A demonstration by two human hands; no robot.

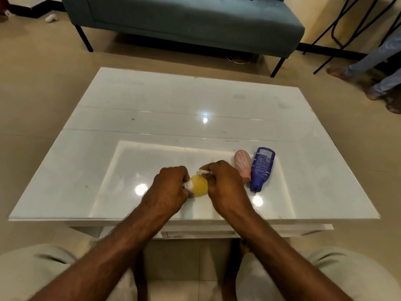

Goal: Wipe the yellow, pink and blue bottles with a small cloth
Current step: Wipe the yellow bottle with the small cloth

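Yellow bottle (199,185) lies on its side near the front edge of the white glossy table (152,109), between both hands. Left hand (171,189) has its fingers curled round the white cap end. Right hand (225,187) is curled over the bottle's other end and pinches a small white cloth (204,172) against it; only a crumpled edge of the cloth shows past the knuckles, and most of the bottle's body is hidden by the two hands.

Just right of the right hand: pink bottle (242,165) on its side, cap toward the person, its ribbed body pointing away. Blue bottle (261,168) lies touching it on the right, cap also toward the person. Neither is held.

Beyond the table: teal sofa (195,20) on dark legs, a round metal dish (237,59) on the floor beneath it. Black metal frame (347,25) at far right, with another person's trousered legs and feet (368,70) beside it. Small white object (51,17) on the floor at far left.

Writing: blue bottle carries a pale label panel and lines of white print, too small to read. No legible text on the pink or yellow bottles.
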